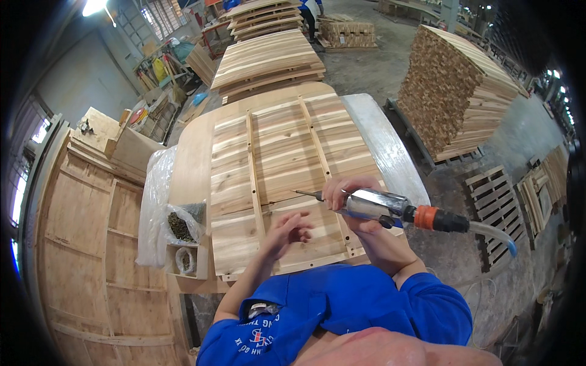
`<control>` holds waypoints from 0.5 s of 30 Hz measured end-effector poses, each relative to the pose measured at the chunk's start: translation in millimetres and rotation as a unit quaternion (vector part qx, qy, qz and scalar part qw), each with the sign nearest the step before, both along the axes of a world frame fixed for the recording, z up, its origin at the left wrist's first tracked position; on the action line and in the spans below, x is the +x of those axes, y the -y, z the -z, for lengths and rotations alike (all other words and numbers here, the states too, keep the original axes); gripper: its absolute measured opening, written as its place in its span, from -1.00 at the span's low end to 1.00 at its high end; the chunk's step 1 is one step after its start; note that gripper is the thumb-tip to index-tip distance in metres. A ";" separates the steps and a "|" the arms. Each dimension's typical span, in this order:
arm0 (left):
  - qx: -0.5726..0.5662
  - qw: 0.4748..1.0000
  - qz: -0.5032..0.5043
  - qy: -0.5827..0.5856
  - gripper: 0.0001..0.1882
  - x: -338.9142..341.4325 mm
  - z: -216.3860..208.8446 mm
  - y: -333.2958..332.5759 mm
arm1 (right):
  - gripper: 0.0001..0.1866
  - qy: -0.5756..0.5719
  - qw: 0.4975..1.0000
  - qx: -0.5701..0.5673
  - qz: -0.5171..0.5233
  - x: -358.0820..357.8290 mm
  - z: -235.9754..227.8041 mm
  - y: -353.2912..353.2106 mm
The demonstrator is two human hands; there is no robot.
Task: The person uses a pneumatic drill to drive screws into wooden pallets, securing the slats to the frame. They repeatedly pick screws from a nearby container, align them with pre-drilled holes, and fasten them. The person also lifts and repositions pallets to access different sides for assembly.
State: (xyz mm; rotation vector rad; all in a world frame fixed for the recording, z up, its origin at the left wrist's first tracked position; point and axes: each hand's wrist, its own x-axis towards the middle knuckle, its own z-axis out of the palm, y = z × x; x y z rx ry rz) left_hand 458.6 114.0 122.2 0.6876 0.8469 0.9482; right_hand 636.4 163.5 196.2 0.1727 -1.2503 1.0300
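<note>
My right hand (352, 198) is wrapped round a silver air screwdriver (378, 204) with an orange collar and a clear hose at its back end. Its thin bit points left, over a wooden panel (284, 155) made of joined boards. Two narrow battens, a left batten (251, 143) and a right batten (313, 131), lie lengthwise across the panel, with dark holes along them. My left hand (288, 235) hovers above the near part of the panel by the left batten. Its fingers are loosely bent and apart, and I see nothing held in them.
Left of the panel, a bag of small screws (180, 226) sits by a small wooden box (198, 268). Stacked panels (268, 58) stand beyond the table. At right are a tall wood stack (448, 91) and a slatted pallet (495, 207). A large framed board (79, 244) leans at left.
</note>
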 end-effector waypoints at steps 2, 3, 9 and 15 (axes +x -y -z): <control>0.245 0.845 -0.123 -0.460 -0.77 -65.1 49.5 5.5 | -0.13 0.009 1.000 0.008 0.018 9.9 -14.1 7.8; 0.318 0.662 -0.206 -0.647 -0.80 -85.8 53.6 4.0 | -0.14 0.013 0.998 0.039 0.050 20.5 -15.4 5.2; 0.004 0.483 -0.450 -0.751 -0.79 -254.5 73.8 91.4 | -0.15 -0.020 0.982 0.148 0.118 51.2 -44.1 -6.4; -0.153 0.463 -0.338 -0.805 -0.74 -256.7 87.1 111.7 | -0.16 -0.010 0.976 0.168 0.135 63.3 -45.1 -9.2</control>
